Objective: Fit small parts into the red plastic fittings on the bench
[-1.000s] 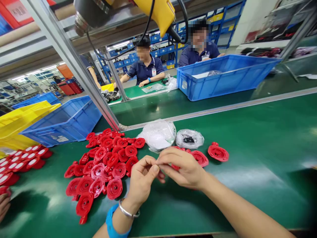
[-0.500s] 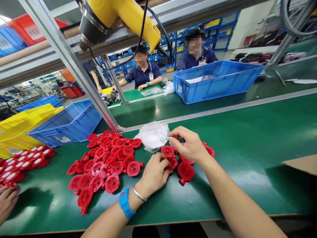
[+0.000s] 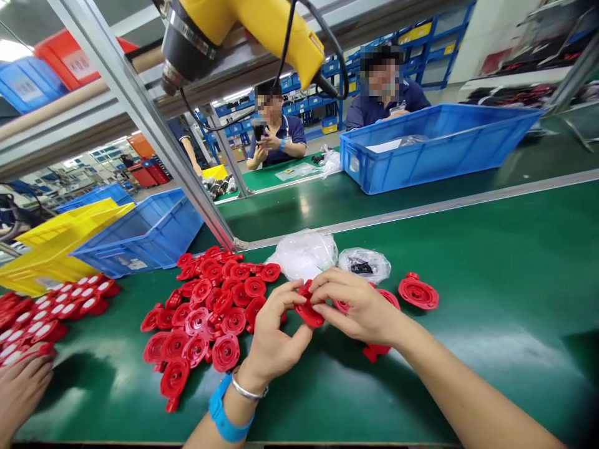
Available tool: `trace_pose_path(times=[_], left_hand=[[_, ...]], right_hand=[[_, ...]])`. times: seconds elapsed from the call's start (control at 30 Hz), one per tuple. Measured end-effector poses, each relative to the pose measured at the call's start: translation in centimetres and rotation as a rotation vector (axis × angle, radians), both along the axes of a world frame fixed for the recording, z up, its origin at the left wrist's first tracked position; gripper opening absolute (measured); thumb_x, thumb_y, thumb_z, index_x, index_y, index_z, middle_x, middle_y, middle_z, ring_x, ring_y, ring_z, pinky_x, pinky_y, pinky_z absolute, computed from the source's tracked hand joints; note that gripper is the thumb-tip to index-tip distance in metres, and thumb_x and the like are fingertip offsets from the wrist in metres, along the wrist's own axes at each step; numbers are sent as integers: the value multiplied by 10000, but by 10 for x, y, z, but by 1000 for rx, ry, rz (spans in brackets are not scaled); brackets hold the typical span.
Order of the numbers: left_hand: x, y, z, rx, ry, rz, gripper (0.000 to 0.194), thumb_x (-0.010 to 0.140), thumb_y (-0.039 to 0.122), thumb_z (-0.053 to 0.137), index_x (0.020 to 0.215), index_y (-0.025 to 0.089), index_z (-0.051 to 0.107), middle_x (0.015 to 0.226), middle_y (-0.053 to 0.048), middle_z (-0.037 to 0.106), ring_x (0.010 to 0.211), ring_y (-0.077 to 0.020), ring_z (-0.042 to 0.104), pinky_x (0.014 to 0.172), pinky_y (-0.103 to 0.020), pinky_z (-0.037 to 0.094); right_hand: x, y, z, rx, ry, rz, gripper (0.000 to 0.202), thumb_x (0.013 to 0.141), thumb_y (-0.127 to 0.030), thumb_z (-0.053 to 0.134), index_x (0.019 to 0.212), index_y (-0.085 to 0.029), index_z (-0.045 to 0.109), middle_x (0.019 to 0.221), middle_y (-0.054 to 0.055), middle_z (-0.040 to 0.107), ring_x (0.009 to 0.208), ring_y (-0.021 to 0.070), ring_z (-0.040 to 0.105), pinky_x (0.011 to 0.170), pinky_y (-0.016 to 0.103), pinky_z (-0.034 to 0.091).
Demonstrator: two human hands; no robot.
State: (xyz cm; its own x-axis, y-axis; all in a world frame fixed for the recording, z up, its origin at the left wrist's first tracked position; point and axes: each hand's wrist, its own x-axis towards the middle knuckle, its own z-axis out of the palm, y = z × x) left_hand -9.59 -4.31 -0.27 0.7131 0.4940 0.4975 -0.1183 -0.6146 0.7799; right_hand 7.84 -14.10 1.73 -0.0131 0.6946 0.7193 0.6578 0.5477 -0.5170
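Note:
My left hand (image 3: 276,337) is closed around the edge of a round red plastic housing (image 3: 312,317), lifted a little off the bench. My right hand (image 3: 362,305) bends over the same housing with its fingertips pinched together against it; whatever lies between them is hidden. Under and behind the right hand are more red housings (image 3: 380,350), partly covered. One separate red housing (image 3: 418,293) rests further right. Behind my hands sit a clear bag of white material (image 3: 306,252) and an open clear bag with small black parts (image 3: 362,267).
A pile of red housings (image 3: 225,353) spreads to my left. Beyond it are blue (image 3: 140,240) and yellow bins (image 3: 28,268), and another person's hand (image 3: 28,383) at red parts with white discs. A yellow heat gun (image 3: 262,37) hangs overhead. Two people sit behind a large blue bin (image 3: 421,165).
My left hand has raised a red housing from the bench. My right hand has come from the bag of black parts down to that housing. A person opposite has lifted a dark object.

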Motion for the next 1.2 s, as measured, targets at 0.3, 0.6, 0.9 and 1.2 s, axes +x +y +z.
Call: trace_pose_path(times=[0.3, 0.6, 0.9, 1.2], left_hand=[[-2, -3, 0, -75, -80, -32, 548, 777, 43, 662, 1246, 281, 508, 1342, -59, 606, 1204, -216, 617, 1026, -343, 530], [-6, -3, 0, -70, -72, -53, 537, 767, -1, 642, 1224, 268, 558, 1339, -72, 627, 1245, -244, 590, 1035, -374, 538], [-3, -8, 16, -412, -102, -37, 445, 712, 89, 783, 1104, 204, 606, 1206, -92, 707, 1027, -203, 712, 885, -276, 603], [-4, -6, 18, -535, -106, -10, 427, 690, 148, 813, 1061, 170, 604, 1166, -127, 719, 980, -225, 724, 846, -308, 616]], right_hand=[[-2, 1, 2, 95, -18, -19, 130, 890, -75, 597, 936, -169, 673, 945, 73, 649, 880, 154, 625, 760, 278, 539], [-4, 0, -1, 99, -38, -39, 127, 883, -114, 630, 934, -194, 716, 883, 65, 659, 819, 163, 642, 700, 287, 567], [-2, -6, 8, 47, 66, -42, 204, 895, -135, 603, 1057, -180, 719, 947, 87, 661, 853, 170, 641, 730, 294, 551], [-11, -5, 2, 78, -16, -14, 303, 887, -115, 514, 1131, -180, 681, 945, 99, 653, 832, 185, 599, 704, 338, 531]])
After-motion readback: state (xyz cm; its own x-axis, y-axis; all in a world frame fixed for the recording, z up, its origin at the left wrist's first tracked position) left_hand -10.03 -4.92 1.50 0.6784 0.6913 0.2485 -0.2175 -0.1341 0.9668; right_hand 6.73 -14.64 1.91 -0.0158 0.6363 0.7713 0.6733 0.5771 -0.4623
